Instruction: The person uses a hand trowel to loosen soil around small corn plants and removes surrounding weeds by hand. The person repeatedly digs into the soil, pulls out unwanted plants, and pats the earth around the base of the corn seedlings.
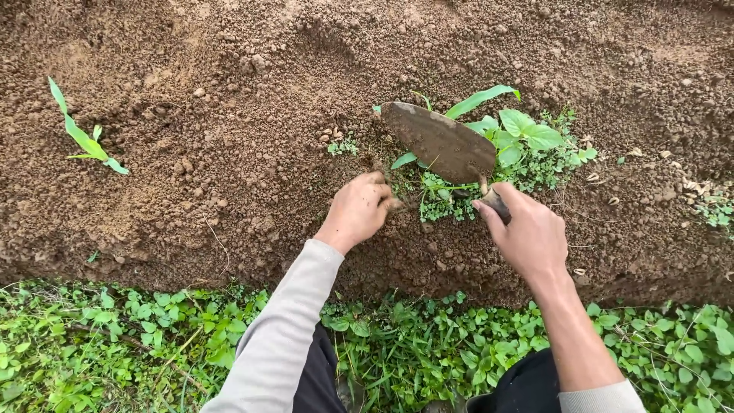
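My right hand (529, 235) grips the short handle of a hand trowel (442, 143), whose soil-caked metal blade points up and left over a clump of small green weeds (443, 200). My left hand (358, 209) rests on the brown soil just left of that clump, fingers curled with their tips at the weeds' base. Whether it pinches a stem is hidden. Behind the blade stands a leafy seedling with broad green leaves (526, 136) and a long narrow leaf.
A raised bed of crumbly brown soil (229, 153) fills the view. A young maize-like seedling (86, 141) grows at far left. Low green ground cover (428, 344) lines the bed's near edge by my knees. Small weeds (717, 208) dot the right side.
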